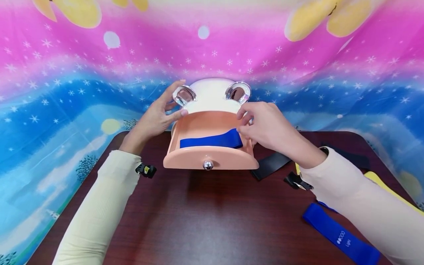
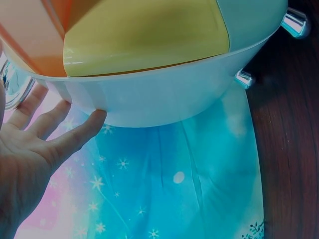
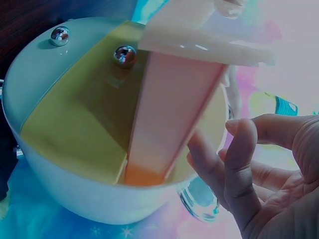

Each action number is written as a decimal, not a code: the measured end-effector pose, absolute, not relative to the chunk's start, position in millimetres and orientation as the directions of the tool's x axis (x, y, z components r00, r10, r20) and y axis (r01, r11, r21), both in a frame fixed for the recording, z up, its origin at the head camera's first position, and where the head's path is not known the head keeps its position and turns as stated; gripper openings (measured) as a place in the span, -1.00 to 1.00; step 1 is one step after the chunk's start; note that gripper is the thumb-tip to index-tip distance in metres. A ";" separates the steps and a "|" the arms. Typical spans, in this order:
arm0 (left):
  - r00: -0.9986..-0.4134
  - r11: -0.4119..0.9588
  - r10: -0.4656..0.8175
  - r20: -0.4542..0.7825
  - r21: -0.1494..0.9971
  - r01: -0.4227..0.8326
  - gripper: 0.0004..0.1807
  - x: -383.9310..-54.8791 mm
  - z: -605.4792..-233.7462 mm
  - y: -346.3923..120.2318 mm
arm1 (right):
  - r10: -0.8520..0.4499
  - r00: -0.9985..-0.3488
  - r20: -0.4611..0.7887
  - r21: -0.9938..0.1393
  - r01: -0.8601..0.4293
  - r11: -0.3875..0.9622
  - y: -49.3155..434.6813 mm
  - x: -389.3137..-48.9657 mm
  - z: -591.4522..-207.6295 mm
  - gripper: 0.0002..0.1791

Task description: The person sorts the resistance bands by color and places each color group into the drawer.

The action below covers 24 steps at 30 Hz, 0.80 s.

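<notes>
A white rounded drawer box (image 1: 212, 92) with two silver ring ears stands at the back of the table. Its peach top drawer (image 1: 185, 158), with a silver ball knob, is pulled out. A flat blue resistance band (image 1: 212, 141) lies inside that drawer. My left hand (image 1: 154, 116) rests on the box's left side by the ear, its extended fingers (image 2: 75, 137) against the white shell. My right hand (image 1: 269, 125) is at the drawer's right side, fingertips close to the band's raised end. In the right wrist view those fingers (image 3: 239, 169) are loosely bent with nothing between them.
Below the peach drawer, the box has yellow (image 3: 79, 119) and green (image 3: 45, 74) fronts, both closed. Another blue band (image 1: 342, 233), marked "Light", lies at the front right. A black band (image 1: 271, 164) and a yellow band (image 1: 392, 189) lie around my right forearm. A printed cloth (image 1: 198, 51) hangs behind.
</notes>
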<state>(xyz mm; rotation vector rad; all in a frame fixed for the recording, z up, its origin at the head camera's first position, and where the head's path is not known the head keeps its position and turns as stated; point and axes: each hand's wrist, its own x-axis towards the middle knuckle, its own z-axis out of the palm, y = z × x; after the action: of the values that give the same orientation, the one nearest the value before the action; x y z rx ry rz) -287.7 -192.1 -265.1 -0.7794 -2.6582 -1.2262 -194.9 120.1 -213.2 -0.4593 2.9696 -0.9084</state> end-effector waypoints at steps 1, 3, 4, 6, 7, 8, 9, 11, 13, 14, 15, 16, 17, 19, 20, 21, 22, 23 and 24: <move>-0.862 0.541 0.404 0.305 0.680 0.494 -0.11 -287.8 -265.2 -192.1 | -0.281 -0.956 0.084 -0.550 -0.280 0.787 122.4 -193.6 -212.8 -0.68; -0.864 0.542 0.401 0.304 0.682 0.491 -0.11 -287.9 -265.3 -192.1 | -0.283 -0.956 0.076 -0.562 -0.276 0.780 127.2 -190.9 -212.5 -0.67; -0.865 0.544 0.400 0.303 0.681 0.490 -0.11 -287.9 -265.4 -192.0 | -0.282 -0.956 0.073 -0.564 -0.273 0.779 130.0 -189.8 -212.6 -0.67; -0.866 0.546 0.397 0.303 0.681 0.488 -0.11 -287.9 -265.5 -192.0 | -0.283 -0.956 0.080 -0.558 -0.278 0.781 135.9 -188.0 -213.7 -0.67; -0.867 0.547 0.396 0.302 0.681 0.488 -0.11 -287.9 -265.5 -191.9 | -0.281 -0.956 0.088 -0.550 -0.282 0.786 138.7 -187.0 -214.5 -0.68; -0.867 0.547 0.396 0.303 0.681 0.487 -0.10 -287.9 -265.5 -191.8 | -0.278 -0.956 0.092 -0.546 -0.282 0.789 141.8 -186.2 -215.5 -0.68; -0.867 0.547 0.396 0.302 0.681 0.487 -0.10 -287.8 -265.6 -191.7 | -0.275 -0.956 0.097 -0.540 -0.283 0.792 145.0 -185.6 -216.6 -0.68; -0.867 0.545 0.396 0.303 0.682 0.488 -0.10 -287.5 -265.6 -191.9 | -0.269 -0.958 0.104 -0.535 -0.282 0.796 151.3 -184.2 -219.5 -0.69; -0.866 0.546 0.397 0.304 0.680 0.489 -0.10 -287.5 -265.6 -192.0 | -0.263 -0.959 0.104 -0.535 -0.277 0.799 158.1 -182.5 -223.4 -0.70; -0.866 0.546 0.397 0.304 0.680 0.490 -0.10 -287.6 -265.5 -192.1 | -0.262 -0.960 0.102 -0.535 -0.275 0.799 161.9 -181.9 -225.8 -0.70; -0.865 0.546 0.397 0.305 0.679 0.490 -0.10 -287.8 -265.6 -192.2 | -0.264 -0.959 0.102 -0.534 -0.277 0.799 165.4 -181.3 -228.5 -0.71; -0.865 0.547 0.397 0.306 0.678 0.491 -0.11 -288.1 -265.7 -192.4 | -0.269 -0.958 0.100 -0.533 -0.280 0.799 168.9 -180.5 -231.1 -0.71; -0.865 0.548 0.397 0.306 0.677 0.491 -0.11 -288.2 -265.6 -192.5 | -0.279 -0.955 0.097 -0.528 -0.287 0.799 172.5 -179.9 -233.9 -0.71; -0.866 0.549 0.395 0.306 0.677 0.490 -0.11 -288.5 -265.8 -192.8 | -0.304 -0.949 0.078 -0.520 -0.299 0.800 180.1 -178.5 -239.7 -0.72; -0.866 0.549 0.395 0.306 0.677 0.490 -0.10 -288.5 -265.9 -192.8 | -0.314 -0.947 0.066 -0.512 -0.302 0.804 184.0 -177.8 -242.5 -0.73; -0.866 0.548 0.395 0.306 0.678 0.490 -0.10 -288.6 -266.1 -192.8 | -0.326 -0.944 0.055 -0.507 -0.308 0.805 188.2 -177.5 -245.5 -0.73; -0.866 0.548 0.395 0.307 0.678 0.490 -0.11 -288.7 -266.1 -192.6 | -0.334 -0.941 0.043 -0.501 -0.310 0.808 192.8 -177.0 -248.5 -0.74; -0.866 0.548 0.395 0.307 0.677 0.490 -0.11 -288.7 -266.1 -192.4 | -0.338 -0.941 0.031 -0.494 -0.308 0.813 197.1 -176.6 -251.8 -0.75; -0.866 0.549 0.395 0.307 0.677 0.490 -0.10 -289.0 -266.4 -192.3 | -0.338 -0.941 0.020 -0.491 -0.303 0.817 201.6 -176.1 -255.2 -0.75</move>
<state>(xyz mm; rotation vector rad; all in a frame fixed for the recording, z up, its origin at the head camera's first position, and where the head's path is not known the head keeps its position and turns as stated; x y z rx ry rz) -289.0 -192.3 -266.4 -0.7628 -2.6592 -1.2180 -176.1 201.6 -255.2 -0.5173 2.9292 -0.7736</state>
